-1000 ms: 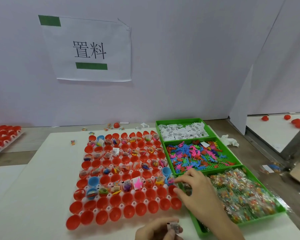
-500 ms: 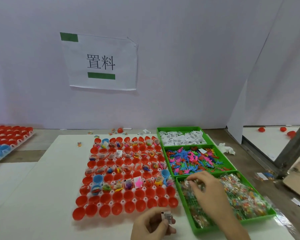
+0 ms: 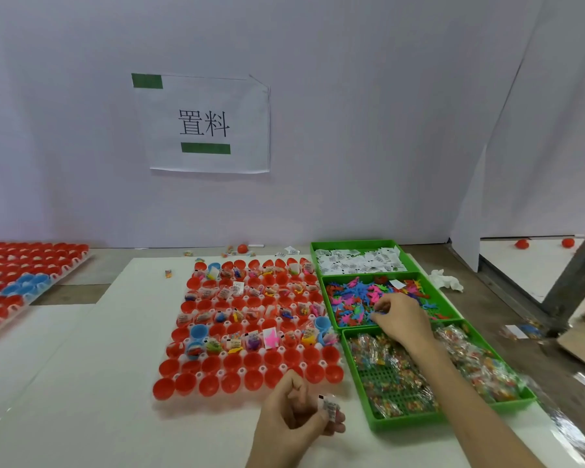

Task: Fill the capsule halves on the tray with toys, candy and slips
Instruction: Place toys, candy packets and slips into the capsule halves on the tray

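Directly beneath the right hand (image 3: 401, 320) lie toys (image 3: 350, 298).

Only the person's two bare hands and forearms were in view, both cut off by the bottom edge of the frame. The left hand (image 3: 294, 410) showed at lower centre, with a short stretch of uncovered left wrist (image 3: 271, 450) below it. The right hand (image 3: 402, 319) showed right of centre, and its long bare right forearm (image 3: 470, 400) ran towards the lower right corner. The fingernails were too small to make out.
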Motion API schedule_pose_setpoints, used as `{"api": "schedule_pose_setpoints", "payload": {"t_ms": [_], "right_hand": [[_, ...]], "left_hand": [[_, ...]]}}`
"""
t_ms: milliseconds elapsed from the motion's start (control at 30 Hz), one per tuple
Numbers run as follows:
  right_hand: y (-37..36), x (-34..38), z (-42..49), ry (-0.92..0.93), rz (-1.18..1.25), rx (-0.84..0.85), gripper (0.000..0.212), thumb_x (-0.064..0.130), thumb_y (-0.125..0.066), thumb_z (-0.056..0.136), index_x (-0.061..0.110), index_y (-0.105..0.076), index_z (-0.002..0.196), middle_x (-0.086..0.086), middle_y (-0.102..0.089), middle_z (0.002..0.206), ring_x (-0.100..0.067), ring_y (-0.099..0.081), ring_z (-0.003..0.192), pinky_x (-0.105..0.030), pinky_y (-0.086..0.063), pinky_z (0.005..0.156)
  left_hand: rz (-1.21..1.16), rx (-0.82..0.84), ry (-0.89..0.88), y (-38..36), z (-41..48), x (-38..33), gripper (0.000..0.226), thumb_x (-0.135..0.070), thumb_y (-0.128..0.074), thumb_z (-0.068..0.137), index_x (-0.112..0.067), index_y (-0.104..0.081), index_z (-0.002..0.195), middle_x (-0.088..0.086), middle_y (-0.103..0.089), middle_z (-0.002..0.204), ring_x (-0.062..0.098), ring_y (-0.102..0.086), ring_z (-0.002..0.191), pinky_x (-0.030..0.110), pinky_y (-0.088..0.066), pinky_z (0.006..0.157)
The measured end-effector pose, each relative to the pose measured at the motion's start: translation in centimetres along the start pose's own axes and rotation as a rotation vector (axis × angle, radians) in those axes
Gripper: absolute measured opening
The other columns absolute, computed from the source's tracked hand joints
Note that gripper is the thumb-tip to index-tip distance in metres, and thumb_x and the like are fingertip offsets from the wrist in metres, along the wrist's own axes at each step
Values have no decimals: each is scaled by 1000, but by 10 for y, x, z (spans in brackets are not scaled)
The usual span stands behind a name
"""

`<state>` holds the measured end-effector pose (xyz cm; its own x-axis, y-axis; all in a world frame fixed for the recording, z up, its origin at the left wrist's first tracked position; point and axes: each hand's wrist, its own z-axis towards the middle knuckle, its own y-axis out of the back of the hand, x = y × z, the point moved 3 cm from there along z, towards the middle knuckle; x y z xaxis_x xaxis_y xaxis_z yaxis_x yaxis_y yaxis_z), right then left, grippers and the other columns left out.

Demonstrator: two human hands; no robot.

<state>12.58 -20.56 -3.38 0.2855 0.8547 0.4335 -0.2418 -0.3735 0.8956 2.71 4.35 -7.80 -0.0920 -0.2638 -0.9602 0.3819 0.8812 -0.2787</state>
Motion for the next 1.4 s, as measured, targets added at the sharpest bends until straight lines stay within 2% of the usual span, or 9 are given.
{"api": "schedule_pose_setpoints", "payload": {"t_ms": [167, 300, 400, 467, 567, 900, 1067, 1233, 1400], "right_hand": [[0, -1, 9, -10, 11, 7, 17, 34, -78, 85, 32, -68, 72, 12, -70, 82, -14, -66, 88, -47, -52, 94], [11, 1, 1, 12, 246, -120, 24, 15, -75, 86, 25, -65, 67, 8, -67, 71, -11, -65, 72, -26, -51, 64], [30, 16, -27, 61, 453, -159, 20, 8, -77, 83, 19, -66, 69, 6, -67, 68, -9, -65, 68, -17, -44, 60], [38, 30, -60, 148, 652, 20, 17, 10, -79, 81, 20, -69, 71, 3, -69, 70, -4, -64, 65, -17, -48, 61], [42, 49, -115, 319, 838, 339, 14, 9, -81, 80, 22, -75, 80, -3, -73, 82, -14, -71, 76, -19, -55, 70], [10, 63, -148, 242, 719, 280, 14, 5, -81, 80, 19, -77, 78, -3, -75, 78, -20, -72, 75, -39, -60, 75], [8, 61, -153, 231, 708, 248, 15, 7, -82, 79, 21, -76, 79, -2, -73, 76, -19, -71, 73, -37, -60, 74], [10, 51, -154, 239, 691, 212, 26, 3, -84, 75, 26, -76, 85, 3, -69, 74, -12, -67, 72, -22, -53, 69], [9, 46, -161, 270, 664, 213, 31, 2, -83, 76, 28, -77, 92, 4, -71, 75, -9, -68, 71, -18, -53, 69]], "left_hand": [[15, -25, -30, 3, 0, 1, 21, 9, -60, 80, 1, -40, 81, 32, -69, 81, 44, -70, 77, 41, -57, 69], [29, -48, -46, 3, 0, 0, 22, 9, -62, 80, 1, -41, 81, 31, -69, 81, 44, -69, 74, 40, -58, 67], [14, -52, -57, 5, 1, 0, 26, 19, -56, 85, 1, -39, 83, 30, -70, 81, 42, -70, 71, 42, -58, 68], [2, -72, -73, 5, 0, -1, 23, 19, -57, 85, 3, -40, 84, 30, -70, 80, 41, -70, 71, 41, -59, 68], [-11, -114, -100, 4, -1, -2, 21, 7, -64, 79, 5, -44, 85, 27, -71, 79, 39, -70, 70, 41, -59, 68], [119, -134, -196, 6, -9, -6, 13, -1, -71, 85, 0, -60, 93, 12, -76, 83, 30, -74, 75, 32, -60, 71], [132, -90, -206, 6, -11, -1, 14, 8, -65, 87, 0, -59, 97, 12, -76, 90, 31, -74, 80, 37, -60, 77], [165, -3, -189, 3, -12, 3, 21, 12, -55, 91, -4, -59, 103, 11, -75, 97, 29, -73, 87, 31, -58, 79], [222, 21, -228, 0, -14, 2, 21, 9, -52, 94, -8, -61, 103, 8, -76, 97, 27, -74, 85, 32, -59, 78]]}}
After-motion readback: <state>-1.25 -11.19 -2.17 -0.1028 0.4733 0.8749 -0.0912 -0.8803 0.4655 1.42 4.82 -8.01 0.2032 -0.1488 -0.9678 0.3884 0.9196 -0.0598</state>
